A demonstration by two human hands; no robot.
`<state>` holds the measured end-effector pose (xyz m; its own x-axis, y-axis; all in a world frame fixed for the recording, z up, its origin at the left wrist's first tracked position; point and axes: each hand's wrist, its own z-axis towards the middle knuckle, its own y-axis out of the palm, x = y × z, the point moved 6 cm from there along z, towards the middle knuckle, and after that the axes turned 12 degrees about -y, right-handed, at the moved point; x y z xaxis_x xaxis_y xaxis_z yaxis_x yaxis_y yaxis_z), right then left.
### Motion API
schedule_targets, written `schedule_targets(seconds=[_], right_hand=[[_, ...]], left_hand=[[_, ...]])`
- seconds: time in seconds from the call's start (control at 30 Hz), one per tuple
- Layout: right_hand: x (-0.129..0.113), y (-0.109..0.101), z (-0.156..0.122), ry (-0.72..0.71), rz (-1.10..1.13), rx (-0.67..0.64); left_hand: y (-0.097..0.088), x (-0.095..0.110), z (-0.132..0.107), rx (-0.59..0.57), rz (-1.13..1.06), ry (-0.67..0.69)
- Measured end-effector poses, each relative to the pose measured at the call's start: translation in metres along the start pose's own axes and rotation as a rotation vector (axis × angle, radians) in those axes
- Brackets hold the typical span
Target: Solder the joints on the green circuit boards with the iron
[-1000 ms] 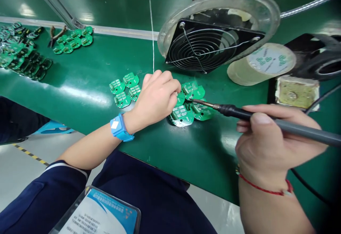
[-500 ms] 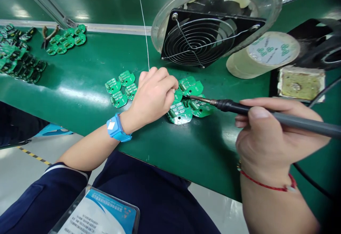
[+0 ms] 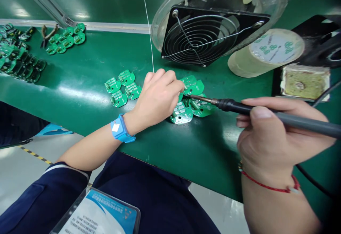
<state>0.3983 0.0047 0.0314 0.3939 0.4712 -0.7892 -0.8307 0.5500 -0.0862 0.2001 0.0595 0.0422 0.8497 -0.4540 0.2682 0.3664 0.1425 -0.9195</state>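
Observation:
My right hand (image 3: 274, 138) is closed around the handle of a soldering iron (image 3: 231, 107). Its metal tip points left and reaches in among a cluster of green circuit boards (image 3: 182, 113). Over the left part of that cluster, my left hand (image 3: 161, 97) is closed, with its fingertips hidden from view. A thin solder wire (image 3: 148, 24) comes down from above and runs into this hand. The exact spot where tip and wire meet the board is covered. Just left of my left hand lies a smaller group of circuit boards (image 3: 119, 98).
Behind the boards stands a black fan (image 3: 195, 44) in a round clear housing. To the right are a tape roll (image 3: 245, 63) and a soldering sponge (image 3: 303, 85). Stacked boards (image 3: 23, 63), pliers (image 3: 48, 34) and another board panel (image 3: 68, 39) lie at the far left.
My left hand has shifted slightly right over the board cluster, and the solder wire has moved with it. The soldering iron's tip stays at nearly the same spot.

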Motion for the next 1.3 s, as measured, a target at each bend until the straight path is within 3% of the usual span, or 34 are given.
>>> schedule_targets(seconds=[0.2, 0.63, 0.87, 1.03, 1.17, 1.3], right_hand=[[0.001, -0.003, 0.001, 0.017, -0.008, 0.050], [0.001, -0.001, 0.000, 0.008, -0.033, -0.001], [0.000, -0.001, 0.001, -0.001, -0.025, 0.010], [-0.002, -0.004, 0.002, -0.005, -0.011, 0.057], [-0.002, -0.007, 0.004, -0.021, 0.008, 0.078], [-0.001, -0.014, 0.002, 0.006, 0.075, 0.108]], left_hand=[[0.002, 0.001, 0.002, 0.008, 0.006, 0.002], [0.014, 0.008, 0.005, -0.072, 0.046, 0.021], [0.011, 0.005, 0.004, 0.022, 0.066, 0.050], [-0.008, -0.012, -0.003, 0.058, -0.159, -0.009], [-0.027, -0.027, -0.017, 0.057, -0.403, -0.148], [-0.034, -0.032, -0.037, 0.034, -0.580, -0.265]])
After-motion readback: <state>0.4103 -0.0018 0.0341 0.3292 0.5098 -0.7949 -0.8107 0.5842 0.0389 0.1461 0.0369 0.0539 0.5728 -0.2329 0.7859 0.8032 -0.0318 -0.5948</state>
